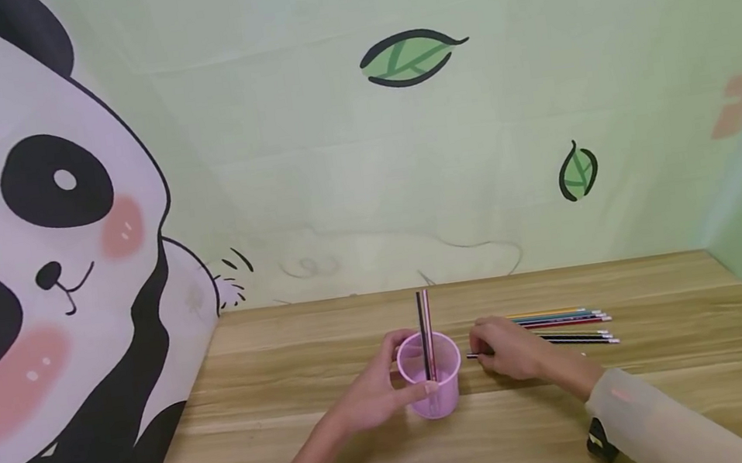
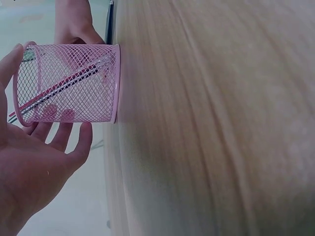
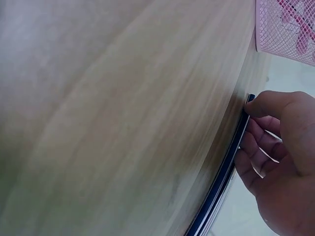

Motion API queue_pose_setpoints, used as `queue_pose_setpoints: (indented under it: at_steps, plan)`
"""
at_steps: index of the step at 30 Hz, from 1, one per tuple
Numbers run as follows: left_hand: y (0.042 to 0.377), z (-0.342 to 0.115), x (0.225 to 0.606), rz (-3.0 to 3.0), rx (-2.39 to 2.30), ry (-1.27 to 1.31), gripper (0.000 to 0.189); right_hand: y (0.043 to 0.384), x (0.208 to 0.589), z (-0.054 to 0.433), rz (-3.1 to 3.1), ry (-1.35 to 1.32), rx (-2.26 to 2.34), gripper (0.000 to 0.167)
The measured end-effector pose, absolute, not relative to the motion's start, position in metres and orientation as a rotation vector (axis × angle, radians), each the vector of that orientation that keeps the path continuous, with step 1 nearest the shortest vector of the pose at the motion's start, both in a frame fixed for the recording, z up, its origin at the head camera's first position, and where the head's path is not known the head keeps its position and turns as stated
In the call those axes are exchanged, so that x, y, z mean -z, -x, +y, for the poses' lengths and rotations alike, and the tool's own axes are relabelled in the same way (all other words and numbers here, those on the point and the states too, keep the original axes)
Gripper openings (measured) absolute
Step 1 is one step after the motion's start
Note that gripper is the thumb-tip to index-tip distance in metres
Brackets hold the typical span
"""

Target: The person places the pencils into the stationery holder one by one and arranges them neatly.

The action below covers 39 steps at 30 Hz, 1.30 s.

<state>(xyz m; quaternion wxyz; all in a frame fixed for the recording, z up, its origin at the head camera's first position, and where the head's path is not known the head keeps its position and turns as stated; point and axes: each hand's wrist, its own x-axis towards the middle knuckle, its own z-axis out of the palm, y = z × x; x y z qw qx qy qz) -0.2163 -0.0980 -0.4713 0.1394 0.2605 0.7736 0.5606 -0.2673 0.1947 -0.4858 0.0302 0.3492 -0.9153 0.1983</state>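
A pink mesh pencil cup (image 1: 444, 400) stands upright on the wooden table, with two pencils (image 1: 424, 314) leaning inside it. My left hand (image 1: 374, 391) holds the cup from its left side, thumb in front and fingers round the back. To the right of the cup, my right hand (image 1: 509, 348) pinches a dark pencil (image 3: 216, 189) close to one end; the pencil lies low along the tabletop. Under and beyond that hand is a row of several pencils (image 1: 558, 319), their white eraser ends pointing right.
The wooden table (image 1: 275, 361) runs back to a pale green wall sheet (image 1: 304, 154) with printed leaves. A large printed panda (image 1: 84, 246) covers the left side. A black device (image 1: 600, 442) sits at the right wrist.
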Motion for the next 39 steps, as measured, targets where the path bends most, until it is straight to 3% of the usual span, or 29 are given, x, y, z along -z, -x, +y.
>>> queue_pose_setpoints:
  at_steps: [9,17,26,39]
  plan:
    - [0.217,-0.097,0.471,2.247,-1.604,-0.750,0.080,0.266,0.482,0.195,-2.825,-1.065,-0.613,0.022]
    - [0.217,-0.098,0.471,2.244,-1.601,-0.753,0.081,0.265,0.461,0.198,-2.829,-0.974,-0.783,0.015]
    - [0.217,-0.099,0.472,2.237,-1.603,-0.756,0.081,0.263,0.403,0.205,-2.663,-0.946,-0.958,0.013]
    - [0.218,-0.098,0.473,2.234,-1.618,-0.739,0.082,0.234,0.319,0.193,-2.347,-0.881,-1.165,0.017]
